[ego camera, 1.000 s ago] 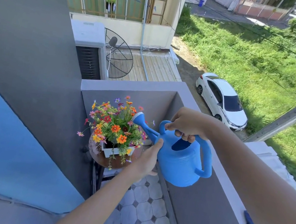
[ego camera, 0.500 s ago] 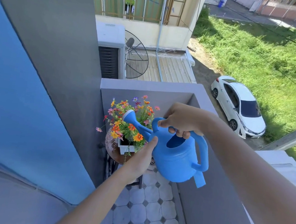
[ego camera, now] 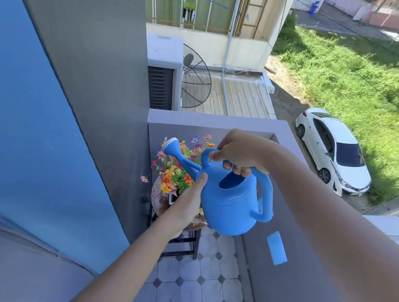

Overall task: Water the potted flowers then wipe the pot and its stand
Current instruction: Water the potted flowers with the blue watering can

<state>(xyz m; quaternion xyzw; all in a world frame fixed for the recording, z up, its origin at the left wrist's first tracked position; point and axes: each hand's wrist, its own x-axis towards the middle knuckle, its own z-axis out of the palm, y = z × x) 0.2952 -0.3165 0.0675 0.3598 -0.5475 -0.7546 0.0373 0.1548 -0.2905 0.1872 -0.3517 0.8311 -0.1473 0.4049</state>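
Note:
A blue watering can (ego camera: 230,202) hangs in the air over the balcony corner. My right hand (ego camera: 238,152) grips its top handle. My left hand (ego camera: 188,205) presses against its front wall below the spout. The spout's rose (ego camera: 171,146) points left and slightly up, above the colourful flowers (ego camera: 177,170). The white pot is almost hidden behind my left hand. It sits on a round brown stand top (ego camera: 159,200) with dark legs (ego camera: 195,244). No water is visible from the spout.
A grey balcony parapet (ego camera: 290,282) runs along the right, with a blue cloth-like patch (ego camera: 277,248) on it. A grey and blue wall (ego camera: 40,125) closes the left. Tiled floor (ego camera: 196,294) lies below. Outside are a white car (ego camera: 334,151) and grass.
The can has tipped back, its spout now higher and level above the flowers. The view has shifted, so the flowers and stand sit further right in frame. Both hands keep their hold.

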